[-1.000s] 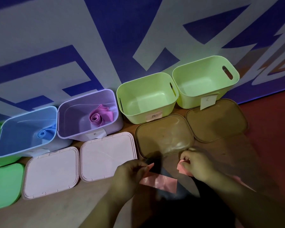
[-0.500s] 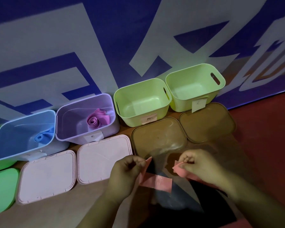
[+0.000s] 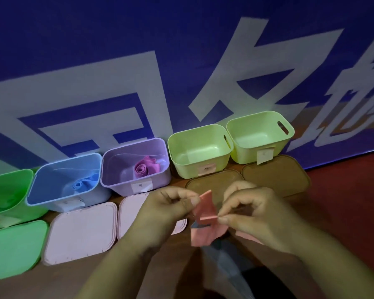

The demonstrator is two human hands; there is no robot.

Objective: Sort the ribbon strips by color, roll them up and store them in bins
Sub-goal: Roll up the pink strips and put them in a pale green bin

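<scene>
A salmon-pink ribbon strip [image 3: 205, 209] is held in the air between two hands, low in the centre of the view, just in front of a brown lid [image 3: 212, 180]. The left hand [image 3: 166, 210] pinches the strip's upper end between thumb and curled fingers. The right hand [image 3: 255, 214] pinches a crease lower down, thumb against fingertip, with its other fingers curled. The hands sit close together, and the strip's loose lower part hangs below them. Beyond them, on a wooden surface [image 3: 73, 277], a row of bins stands against a blue banner [image 3: 95, 50] bearing large white characters. From the left there is a green bin [image 3: 7, 190], a blue bin [image 3: 58, 175] holding a blue roll [image 3: 82, 184], a purple bin [image 3: 119, 188] holding a magenta roll [image 3: 144, 168], and two light green bins [image 3: 190, 171] with paper labels. Before the bins lie a green lid [image 3: 11, 249], two pale pink lids [image 3: 80, 231], one partly hidden by the left hand, and a second brown lid [image 3: 276, 175].
</scene>
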